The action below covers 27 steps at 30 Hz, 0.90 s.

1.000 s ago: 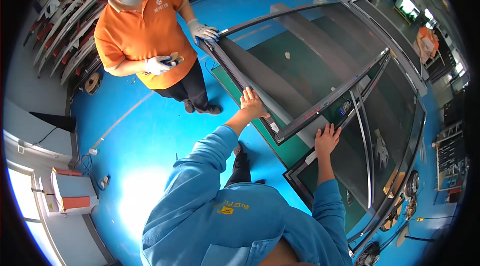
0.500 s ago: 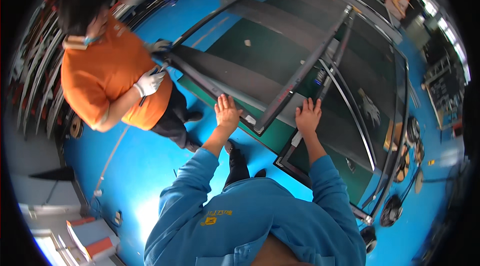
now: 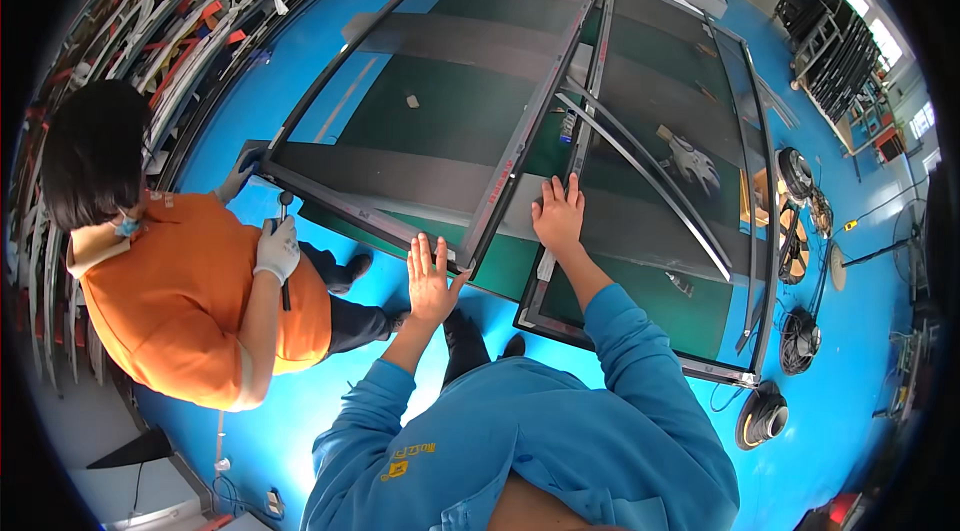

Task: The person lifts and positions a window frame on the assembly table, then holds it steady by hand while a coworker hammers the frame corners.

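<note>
Two large dark-framed mesh screens lie side by side in front of me. My left hand [image 3: 430, 283] rests flat, fingers stretched out, at the near corner of the left screen frame [image 3: 350, 216]. Fingers extended, my right hand [image 3: 560, 216] lies on the inner rail of the right screen frame [image 3: 553, 316], near its near end. Neither hand grips anything. Between the hands, the left frame's inner rail [image 3: 510, 166] runs away from me. Loose light metal strips [image 3: 650, 176] lie slantwise across the right screen, beyond my right hand.
At the left stands a co-worker in an orange shirt [image 3: 190, 301]; one gloved hand holds a dark-handled, hammer-like tool [image 3: 287, 293], the other touches the left frame's corner. A grey glove [image 3: 692, 163] and small tube [image 3: 680, 283] lie on the right. Cable reels [image 3: 798, 341] and loaded racks [image 3: 110, 81] stand around.
My view has swung, so the screens sit further left in it. My left hand has shifted to the frame corner, and my right hand onto the right frame's inner rail. The co-worker's tool is raised more upright.
</note>
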Motion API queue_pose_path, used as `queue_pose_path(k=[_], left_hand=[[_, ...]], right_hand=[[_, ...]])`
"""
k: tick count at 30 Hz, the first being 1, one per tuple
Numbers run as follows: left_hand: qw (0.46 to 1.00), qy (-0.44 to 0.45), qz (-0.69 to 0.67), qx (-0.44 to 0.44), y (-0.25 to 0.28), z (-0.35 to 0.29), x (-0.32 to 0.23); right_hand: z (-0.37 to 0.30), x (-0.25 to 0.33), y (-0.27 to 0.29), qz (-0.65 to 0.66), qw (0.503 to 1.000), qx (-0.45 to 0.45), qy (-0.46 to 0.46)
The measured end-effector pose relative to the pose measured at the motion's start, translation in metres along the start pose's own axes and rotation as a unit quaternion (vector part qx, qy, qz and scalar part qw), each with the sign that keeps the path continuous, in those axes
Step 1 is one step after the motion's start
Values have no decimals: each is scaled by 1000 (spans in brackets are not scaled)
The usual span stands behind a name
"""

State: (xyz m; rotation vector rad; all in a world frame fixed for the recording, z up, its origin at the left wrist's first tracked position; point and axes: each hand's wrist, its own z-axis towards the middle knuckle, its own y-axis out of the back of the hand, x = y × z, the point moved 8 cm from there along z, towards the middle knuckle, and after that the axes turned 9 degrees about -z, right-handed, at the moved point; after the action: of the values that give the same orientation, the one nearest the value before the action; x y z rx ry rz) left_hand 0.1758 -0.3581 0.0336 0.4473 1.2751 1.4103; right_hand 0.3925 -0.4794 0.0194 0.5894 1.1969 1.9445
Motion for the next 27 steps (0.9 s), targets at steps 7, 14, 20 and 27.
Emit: queue_pose_path(k=[7, 14, 20, 27], left_hand=[[997, -55, 62, 1, -15, -7, 8], [998, -54, 26, 0, 0, -2, -10], [998, -58, 4, 2, 3, -1, -8], [1000, -26, 1, 10, -6, -9, -9]], right_hand=[[2, 2, -2, -8, 1000, 11, 1], [4, -1, -4, -6, 1000, 20, 1], [7, 2, 4, -7, 1000, -13, 2], [-2, 0, 2, 8, 1000, -4, 1]])
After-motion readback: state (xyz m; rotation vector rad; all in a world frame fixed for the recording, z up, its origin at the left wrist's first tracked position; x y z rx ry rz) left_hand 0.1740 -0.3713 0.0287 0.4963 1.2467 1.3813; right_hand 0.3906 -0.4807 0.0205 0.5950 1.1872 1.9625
